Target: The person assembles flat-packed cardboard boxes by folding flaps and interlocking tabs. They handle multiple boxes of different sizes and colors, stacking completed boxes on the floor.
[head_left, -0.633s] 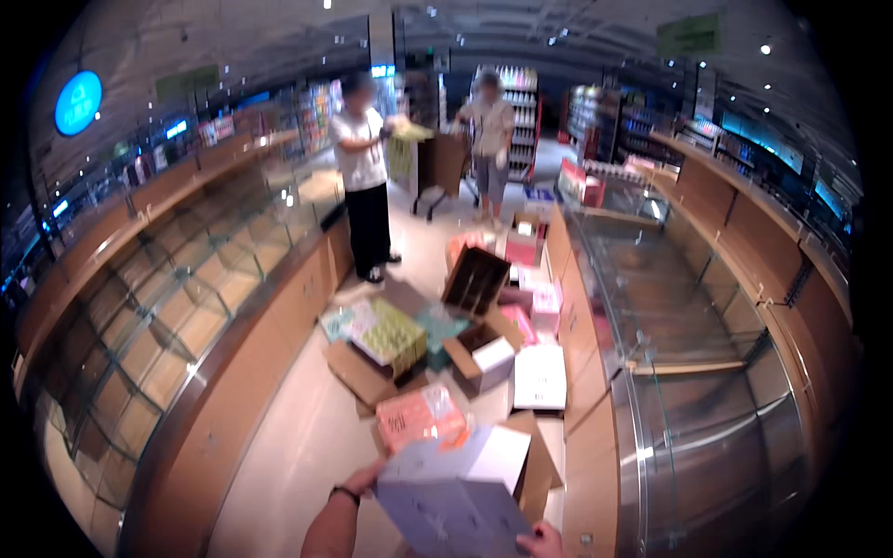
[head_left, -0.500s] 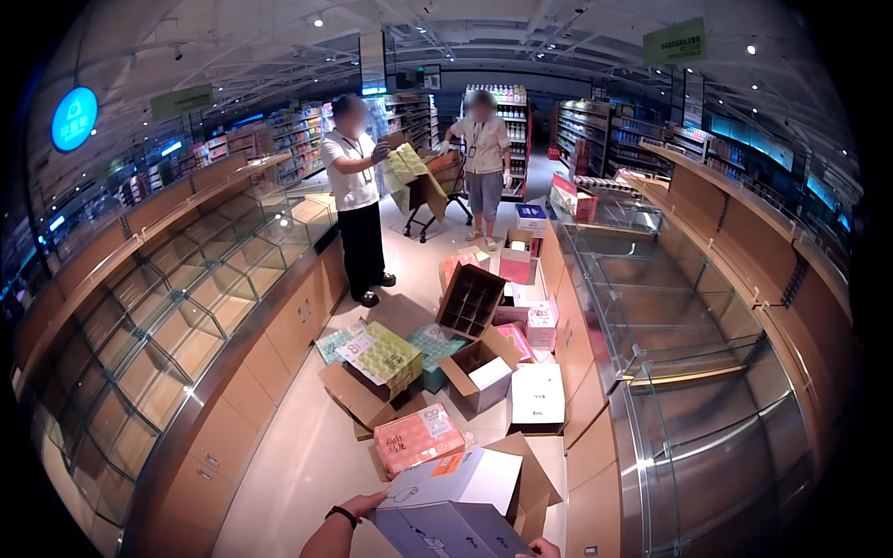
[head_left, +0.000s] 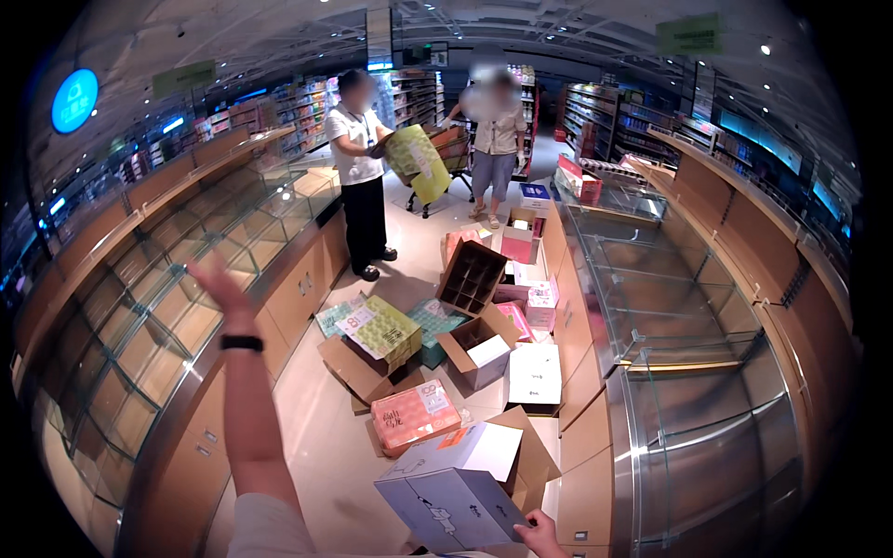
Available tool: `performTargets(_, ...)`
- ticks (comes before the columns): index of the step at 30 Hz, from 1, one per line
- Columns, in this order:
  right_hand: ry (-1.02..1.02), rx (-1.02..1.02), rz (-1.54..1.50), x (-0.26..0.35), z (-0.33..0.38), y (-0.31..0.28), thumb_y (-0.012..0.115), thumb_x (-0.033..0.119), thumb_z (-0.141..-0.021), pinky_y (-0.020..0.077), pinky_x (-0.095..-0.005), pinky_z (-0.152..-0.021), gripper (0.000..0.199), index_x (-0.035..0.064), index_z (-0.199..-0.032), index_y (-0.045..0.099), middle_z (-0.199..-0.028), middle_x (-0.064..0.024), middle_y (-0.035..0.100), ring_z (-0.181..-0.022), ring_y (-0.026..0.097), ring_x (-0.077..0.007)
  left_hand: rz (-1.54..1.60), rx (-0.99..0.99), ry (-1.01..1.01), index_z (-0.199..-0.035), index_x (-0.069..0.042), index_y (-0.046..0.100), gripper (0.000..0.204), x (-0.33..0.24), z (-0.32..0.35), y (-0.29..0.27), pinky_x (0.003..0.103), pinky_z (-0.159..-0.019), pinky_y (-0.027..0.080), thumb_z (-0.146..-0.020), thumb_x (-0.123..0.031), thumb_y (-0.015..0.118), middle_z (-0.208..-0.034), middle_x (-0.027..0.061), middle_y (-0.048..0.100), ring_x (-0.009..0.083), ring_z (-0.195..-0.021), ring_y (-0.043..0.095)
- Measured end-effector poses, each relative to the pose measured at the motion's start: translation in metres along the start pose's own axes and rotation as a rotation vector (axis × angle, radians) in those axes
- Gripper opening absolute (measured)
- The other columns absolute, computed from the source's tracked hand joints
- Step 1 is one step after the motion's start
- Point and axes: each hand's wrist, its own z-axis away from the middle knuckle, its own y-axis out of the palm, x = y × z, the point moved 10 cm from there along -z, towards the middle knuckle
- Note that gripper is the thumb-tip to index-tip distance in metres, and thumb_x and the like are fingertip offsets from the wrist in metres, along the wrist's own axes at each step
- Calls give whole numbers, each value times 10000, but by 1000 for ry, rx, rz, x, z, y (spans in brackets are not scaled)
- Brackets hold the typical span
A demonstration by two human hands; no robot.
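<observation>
My left hand (head_left: 221, 286) is raised out to the left, apart from the boxes, over the edge of the glass-divided display case (head_left: 177, 321). Its fingers are stretched out, slightly blurred, with nothing in them; a black band circles the wrist. At the bottom of the view my right hand (head_left: 539, 537) grips the lower right corner of a pale lavender cardboard box (head_left: 437, 510) with a line drawing on it. Brown flaps stand open on that box's right side. Just beyond lies a coral-pink carton (head_left: 416, 417).
Open brown cartons (head_left: 473, 279), a yellow-green box (head_left: 379, 332) and a white box (head_left: 535, 375) crowd the aisle floor. A steel-and-glass counter (head_left: 688, 325) lines the right. Farther off, one person (head_left: 358, 158) holds a yellow-green carton (head_left: 417, 160); another person (head_left: 498, 139) stands by a cart.
My left hand has let go of the lavender box and swung up to the left. My right hand stays on the box. The far person's yellow-green carton has turned.
</observation>
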Motion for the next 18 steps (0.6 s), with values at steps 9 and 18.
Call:
performTargets(9, 124, -4, -13, -33, -32, 15, 698, 172, -689, 425, -324, -577, 271, 29, -776, 485, -702, -88, 513, -633, 472, -173, 295, 1404, -804, -1328, 76, 249, 886, 47, 506, 210, 366, -1033, 260, -804, -605, 467, -1321, 255, 366, 333, -1250, 338)
performTargets(18, 186, 191, -92, -120, -69, 79, 646, 70, -764, 344, -236, -459, 164, 57, -783, 483, -608, 24, 450, -545, 390, -67, 193, 1888, -1166, -989, 48, 621, 851, 72, 799, 247, 314, -769, 433, -670, -732, 510, -924, 141, 620, 261, -842, 566)
